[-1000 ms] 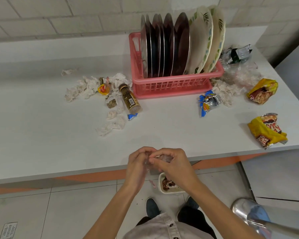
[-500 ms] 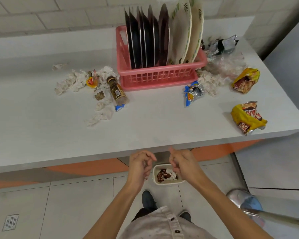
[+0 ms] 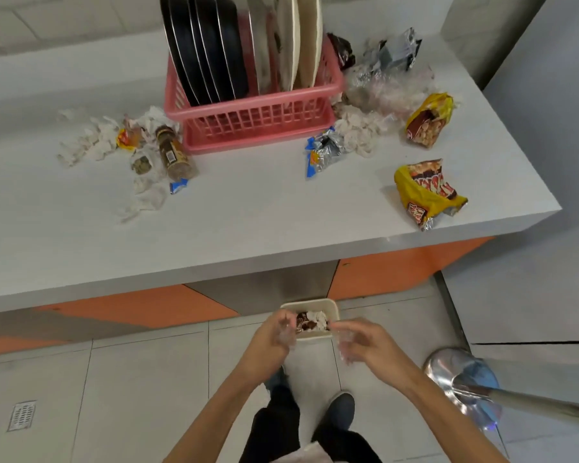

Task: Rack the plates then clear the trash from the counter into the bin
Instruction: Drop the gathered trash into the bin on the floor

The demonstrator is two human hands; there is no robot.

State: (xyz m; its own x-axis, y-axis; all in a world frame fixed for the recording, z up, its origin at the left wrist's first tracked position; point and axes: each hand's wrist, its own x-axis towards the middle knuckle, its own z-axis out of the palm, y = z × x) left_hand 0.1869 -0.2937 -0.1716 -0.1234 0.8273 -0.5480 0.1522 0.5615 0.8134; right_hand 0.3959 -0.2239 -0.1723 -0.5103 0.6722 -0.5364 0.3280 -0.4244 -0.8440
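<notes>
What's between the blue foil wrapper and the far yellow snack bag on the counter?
Head view: crumpled white tissues lie there, just right of the pink rack.

My bare left forearm (image 3: 224,412) and bare right forearm (image 3: 445,416) rise from the bottom edge of the view and converge ahead of me. My left hand (image 3: 274,335) hangs with its back towards me, fingers bent downward. My right hand (image 3: 361,339) sits just beside it, not touching, wrist turned inward so its fingers point leftward. Both sets of fingers are blurred (I cannot tell whether either pinches anything).
</notes>
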